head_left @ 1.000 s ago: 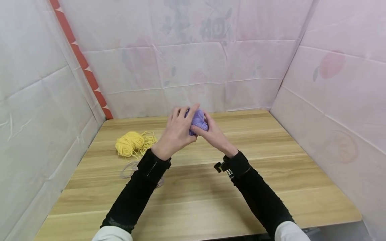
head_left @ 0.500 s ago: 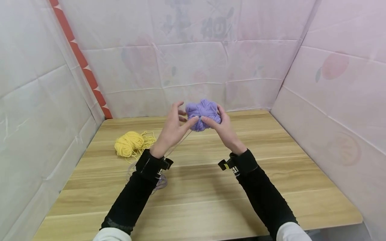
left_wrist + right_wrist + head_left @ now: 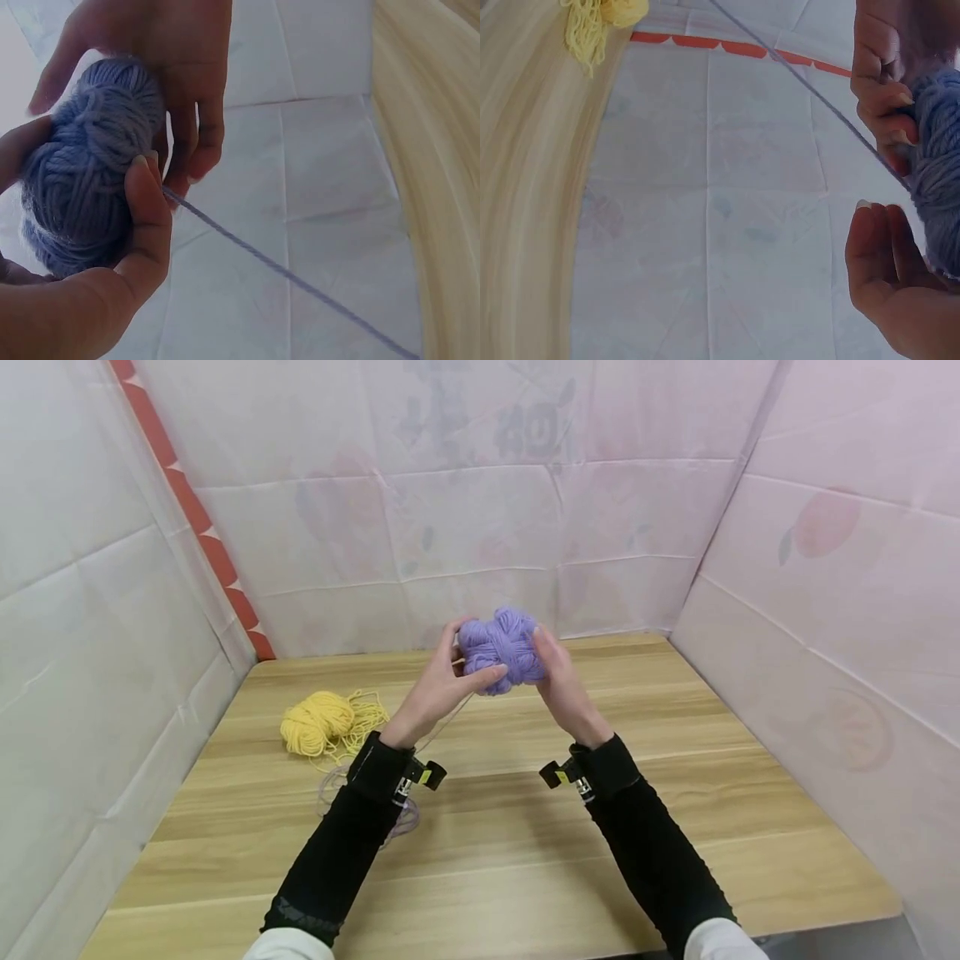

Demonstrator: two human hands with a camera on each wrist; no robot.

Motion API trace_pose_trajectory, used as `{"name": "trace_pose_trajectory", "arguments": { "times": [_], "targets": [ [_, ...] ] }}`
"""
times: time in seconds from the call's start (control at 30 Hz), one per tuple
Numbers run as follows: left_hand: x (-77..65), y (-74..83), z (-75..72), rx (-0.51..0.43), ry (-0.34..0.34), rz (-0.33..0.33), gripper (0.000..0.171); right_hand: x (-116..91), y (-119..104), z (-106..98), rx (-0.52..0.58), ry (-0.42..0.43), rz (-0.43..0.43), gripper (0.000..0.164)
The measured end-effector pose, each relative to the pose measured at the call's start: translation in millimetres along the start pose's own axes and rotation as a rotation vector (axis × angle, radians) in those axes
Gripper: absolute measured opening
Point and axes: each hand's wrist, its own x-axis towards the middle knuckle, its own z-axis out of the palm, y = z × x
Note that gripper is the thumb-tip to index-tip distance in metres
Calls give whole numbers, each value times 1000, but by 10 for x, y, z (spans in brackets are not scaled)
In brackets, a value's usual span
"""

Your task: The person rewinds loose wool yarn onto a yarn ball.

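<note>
A purple ball of yarn point(image 3: 501, 647) is held up above the far part of the table. My left hand point(image 3: 437, 689) grips its left side, thumb across the near face and fingers behind. On the right side, my right hand point(image 3: 564, 689) rests against the ball. In the left wrist view the fingers of the right hand point(image 3: 169, 52) extend loosely past the purple yarn point(image 3: 90, 165). A taut purple strand point(image 3: 285, 271) runs from the ball down toward the table. Loose purple loops point(image 3: 405, 820) lie partly hidden under the left forearm.
A yellow ball of yarn point(image 3: 318, 724) with tangled loose strands sits at the left of the wooden table point(image 3: 712, 827). Pale printed sheeting point(image 3: 480, 527) stands as walls at the back and both sides, with a red strip point(image 3: 191, 506) at the back left corner.
The purple ball has been turned so its broad face shows. My left thumb now presses its front, while the right thumb has shifted from its lower front to its upper right edge.
</note>
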Motion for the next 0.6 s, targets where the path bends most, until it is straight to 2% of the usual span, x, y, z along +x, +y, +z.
{"name": "trace_pose_trajectory", "arguments": {
  "times": [0.2, 0.3, 0.43, 0.6],
  "targets": [
    [-75, -25, -18, -47, -20, 2, 75, -33, 79, 40, 125, -54, 15, 73],
    [-108, -37, -17, -64, -45, 11, 73, -51, 92, 62, 189, -35, 48, 78],
    [-156, -55, -30, -80, -68, 18, 70, -67, 98, 73, 281, -26, 76, 74],
    [-213, -91, -43, -97, -89, 27, 69, -83, 136, 86, 371, -86, 65, 75]
  ]
}}
